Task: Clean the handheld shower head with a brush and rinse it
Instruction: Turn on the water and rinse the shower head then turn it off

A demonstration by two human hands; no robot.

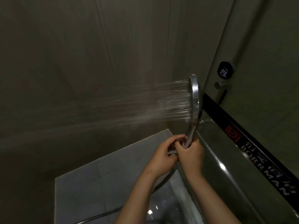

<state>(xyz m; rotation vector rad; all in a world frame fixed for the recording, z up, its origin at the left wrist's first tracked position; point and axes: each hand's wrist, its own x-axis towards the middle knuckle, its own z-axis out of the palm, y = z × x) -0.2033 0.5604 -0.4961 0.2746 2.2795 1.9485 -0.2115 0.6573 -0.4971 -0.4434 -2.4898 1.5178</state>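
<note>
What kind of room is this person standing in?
Most likely a bathroom shower stall: a handheld shower head sprays water toward a plain wall, a glass door with a printed band stands at right, and pale tiles lie below.

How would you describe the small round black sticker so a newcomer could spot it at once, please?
Start at the glass door on the right and follow its slanting black strip up to its top end. Just above the metal knob there sits the sticker: the only round black patch, bearing one white character.
</note>
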